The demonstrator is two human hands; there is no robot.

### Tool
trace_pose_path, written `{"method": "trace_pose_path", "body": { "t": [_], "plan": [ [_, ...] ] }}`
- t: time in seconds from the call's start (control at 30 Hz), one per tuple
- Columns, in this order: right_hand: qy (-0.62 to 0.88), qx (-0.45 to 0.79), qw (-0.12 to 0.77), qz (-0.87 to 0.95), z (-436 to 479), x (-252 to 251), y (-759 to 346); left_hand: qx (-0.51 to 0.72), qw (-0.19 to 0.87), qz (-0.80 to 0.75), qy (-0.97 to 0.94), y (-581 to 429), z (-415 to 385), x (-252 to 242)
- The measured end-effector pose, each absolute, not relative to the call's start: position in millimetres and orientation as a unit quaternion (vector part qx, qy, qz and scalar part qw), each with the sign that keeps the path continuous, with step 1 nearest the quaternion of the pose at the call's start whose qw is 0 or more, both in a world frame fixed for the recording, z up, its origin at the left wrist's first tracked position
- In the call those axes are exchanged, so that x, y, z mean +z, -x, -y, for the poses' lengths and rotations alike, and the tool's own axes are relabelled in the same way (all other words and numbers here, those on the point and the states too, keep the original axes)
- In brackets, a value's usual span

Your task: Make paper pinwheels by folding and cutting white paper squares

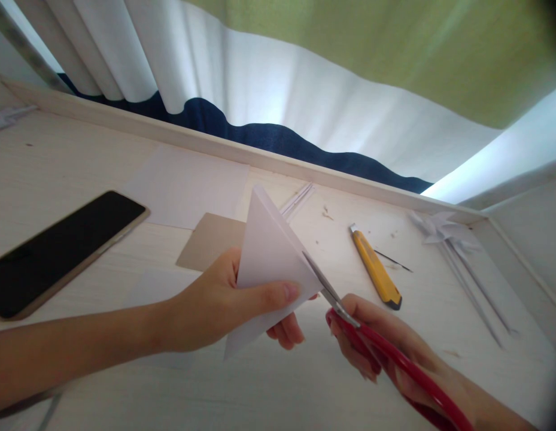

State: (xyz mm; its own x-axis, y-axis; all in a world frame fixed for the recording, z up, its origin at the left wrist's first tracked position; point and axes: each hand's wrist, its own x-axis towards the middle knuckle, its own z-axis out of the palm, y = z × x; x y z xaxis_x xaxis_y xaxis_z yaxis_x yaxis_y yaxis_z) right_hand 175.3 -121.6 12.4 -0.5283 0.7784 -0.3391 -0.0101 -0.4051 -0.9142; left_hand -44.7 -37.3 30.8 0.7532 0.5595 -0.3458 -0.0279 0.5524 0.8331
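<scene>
My left hand (242,299) pinches a folded white sheet of paper (271,245), thumb in front and fingers behind. The paper forms a triangle with its tip pointing up and away. My right hand (389,347) is wrapped round the red handles of a pair of scissors (407,359). The metal blades reach the right edge of the folded paper, near its right corner. How far they have cut into it I cannot tell. Behind my left hand lies a beige card (212,239), partly hidden by the hand and the paper.
A phone (66,251) lies at the left. A flat white sheet (188,185) rests near the back ledge (242,155). To the right are a yellow utility knife (376,269), a thin dark stick (394,260) and a paper pinwheel (443,230) on sticks. Curtains hang behind.
</scene>
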Motion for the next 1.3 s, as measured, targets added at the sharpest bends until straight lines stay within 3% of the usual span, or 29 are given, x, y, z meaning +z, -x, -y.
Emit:
{"method": "trace_pose_path", "body": {
  "t": [0.7, 1.3],
  "plan": [
    [0.454, 0.738, 0.223, 0.447, 116.3, 30.0, -170.2, 0.174, 0.823, -0.296, -0.452, 46.4, 38.0, 25.2],
    [0.454, 0.722, 0.244, 0.462, 117.4, 26.2, -169.8, 0.176, 0.828, -0.302, -0.438, 45.7, 39.5, 22.4]
  ]
}}
